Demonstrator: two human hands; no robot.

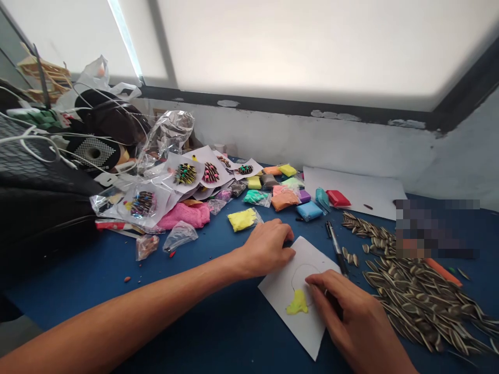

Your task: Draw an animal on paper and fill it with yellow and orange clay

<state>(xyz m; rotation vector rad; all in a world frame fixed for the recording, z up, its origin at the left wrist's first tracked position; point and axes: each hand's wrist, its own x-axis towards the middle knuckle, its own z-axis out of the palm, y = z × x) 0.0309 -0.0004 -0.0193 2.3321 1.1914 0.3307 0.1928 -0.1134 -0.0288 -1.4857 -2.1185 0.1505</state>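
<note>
A small white sheet of paper [275, 288] lies tilted on the blue table, bearing a pencilled round outline and a flattened patch of yellow clay [298, 302] at the outline's lower left. My left hand [268, 246] rests at the paper's upper left edge, fingers curled and thumb on the sheet, holding it down. Over the right side of the outline is my right hand [351, 314], its thumb and index finger closed close together just above the clay. Whatever is between those fingertips, if anything, is hidden. A black pen [335, 246] lies beyond the right hand.
Sunflower seeds [424, 301] form a large pile at right, beside an orange strip [442, 271]. Colored clay packets [284, 197] spread behind the paper, including an opened yellow packet [241, 219]. Seed-and-clay figures on paper [187, 174] and a pink cloth [187, 215] lie at left.
</note>
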